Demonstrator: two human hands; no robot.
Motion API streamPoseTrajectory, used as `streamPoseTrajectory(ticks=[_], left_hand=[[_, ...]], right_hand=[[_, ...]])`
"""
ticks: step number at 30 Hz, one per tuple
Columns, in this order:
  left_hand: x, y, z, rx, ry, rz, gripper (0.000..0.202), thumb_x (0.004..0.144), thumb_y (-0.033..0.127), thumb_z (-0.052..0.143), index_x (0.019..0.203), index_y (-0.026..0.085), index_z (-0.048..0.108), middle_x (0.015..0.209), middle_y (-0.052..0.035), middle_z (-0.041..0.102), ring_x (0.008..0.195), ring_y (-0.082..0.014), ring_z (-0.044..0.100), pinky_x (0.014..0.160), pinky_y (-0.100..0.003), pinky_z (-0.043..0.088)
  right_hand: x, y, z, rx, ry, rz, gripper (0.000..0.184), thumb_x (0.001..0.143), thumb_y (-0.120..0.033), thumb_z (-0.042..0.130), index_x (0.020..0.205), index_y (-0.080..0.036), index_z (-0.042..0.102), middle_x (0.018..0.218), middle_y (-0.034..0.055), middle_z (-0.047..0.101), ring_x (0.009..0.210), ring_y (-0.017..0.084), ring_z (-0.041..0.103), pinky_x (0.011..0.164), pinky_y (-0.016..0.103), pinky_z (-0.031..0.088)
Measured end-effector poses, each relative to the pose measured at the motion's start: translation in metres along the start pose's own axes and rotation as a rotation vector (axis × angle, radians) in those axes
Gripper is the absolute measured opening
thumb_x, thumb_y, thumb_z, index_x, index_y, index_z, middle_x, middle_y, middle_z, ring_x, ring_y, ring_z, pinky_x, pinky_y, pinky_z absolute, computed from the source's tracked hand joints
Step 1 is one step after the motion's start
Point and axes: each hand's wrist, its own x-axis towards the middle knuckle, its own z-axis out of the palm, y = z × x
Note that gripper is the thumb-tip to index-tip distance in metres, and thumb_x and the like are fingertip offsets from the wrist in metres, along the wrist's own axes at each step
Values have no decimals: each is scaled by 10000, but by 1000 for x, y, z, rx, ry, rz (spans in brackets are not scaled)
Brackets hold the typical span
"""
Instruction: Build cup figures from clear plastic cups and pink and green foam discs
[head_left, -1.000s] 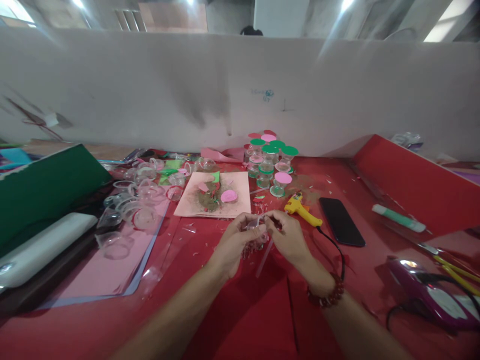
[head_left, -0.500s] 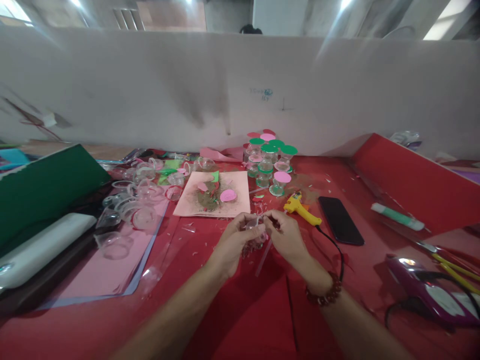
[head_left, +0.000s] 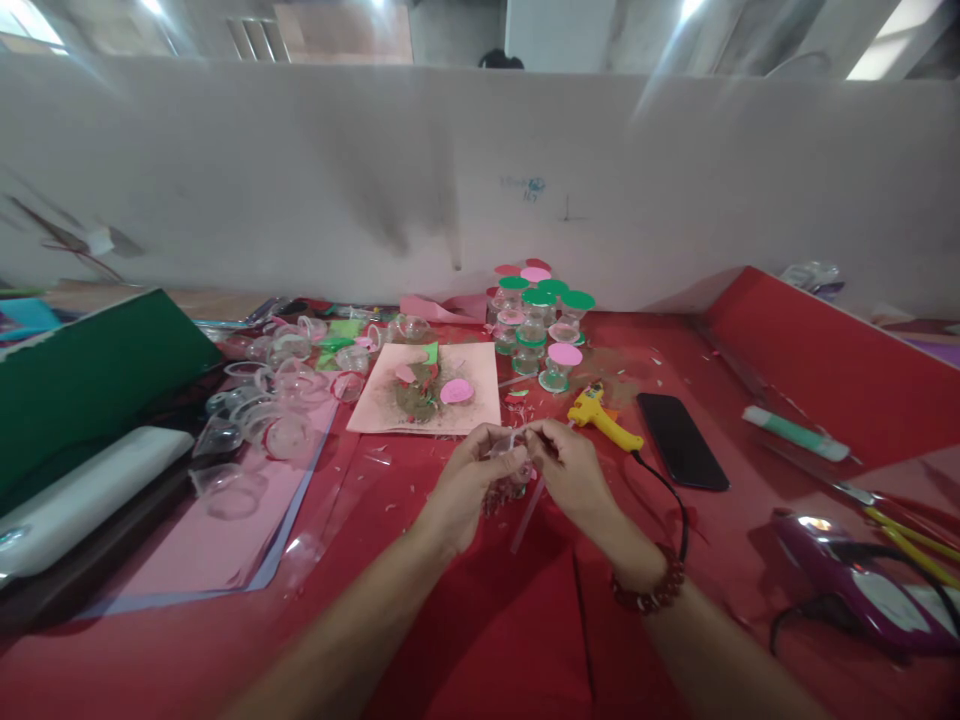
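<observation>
My left hand (head_left: 480, 475) is closed around a small clear plastic cup (head_left: 501, 455), mostly covered by the fingers. Against its upper edge, the fingertips of my right hand (head_left: 566, 465) are pinched together; what they grip is too small to make out. Pinkish bits show under the hands. A translucent glue stick (head_left: 528, 520) lies on the red table below my right hand. Just beyond that hand rests a yellow hot glue gun (head_left: 606, 418), its black cord running back toward my right wrist.
Stacked clear cups with green and pink paper discs (head_left: 531, 330) stand ahead. Left of them lies a peach sheet (head_left: 480, 375) with brown grains and a pink disc. Loose clear cups (head_left: 281, 430) crowd the left. A phone (head_left: 682, 440), scissors (head_left: 855, 492) and a purple device (head_left: 862, 590) lie right.
Both hands stay in nearly the same place over the cup. Only slight shifts of the fingers show.
</observation>
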Motion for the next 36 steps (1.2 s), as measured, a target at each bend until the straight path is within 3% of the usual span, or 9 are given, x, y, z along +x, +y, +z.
streamPoseTrajectory(ticks=[7,13,18,24,29,34,36], left_hand=[[-3,2,3,-9,-8,33,309,683,265,802,913,162,623,853,-13,621,717,-131,610,670,-265,470],[0,5,-1,-36,10,240,280,683,205,797,922,179,654,963,-27,658,869,-144,615,798,-267,500],[7,2,-8,-147,-19,203,211,715,201,772,907,176,689,957,-25,676,850,-141,646,825,-276,516],[8,3,-8,-240,-24,196,175,715,186,767,880,166,712,883,-14,682,751,-100,628,717,-205,511],[8,5,-8,-263,-22,152,170,718,189,752,878,153,708,886,-24,678,727,-103,616,706,-221,525],[8,5,-8,-253,-46,119,158,733,193,737,883,152,708,858,-21,669,677,-90,598,695,-215,529],[8,5,-7,-263,-58,114,158,732,196,740,881,156,709,867,-18,671,671,-89,601,699,-218,535]], right_hand=[[-1,-1,0,242,16,127,213,873,-367,510,790,-202,616,702,12,621,628,159,551,581,259,428],[8,0,-7,657,170,306,235,796,-426,608,729,-208,553,631,-21,552,583,140,532,567,257,460],[7,1,-10,588,154,242,228,833,-435,605,799,-210,616,620,-34,547,564,129,508,543,245,425],[4,2,-7,405,108,170,251,870,-435,568,799,-205,638,632,-21,564,597,143,529,570,260,434],[5,1,-9,383,196,90,223,813,-319,624,997,-204,677,934,49,709,821,175,634,730,292,493],[2,-5,-13,374,212,57,140,775,-188,529,699,-208,644,667,-7,635,624,134,566,583,250,440],[2,-7,-14,450,213,61,131,793,-199,525,716,-211,631,637,-23,603,598,127,551,570,246,436]])
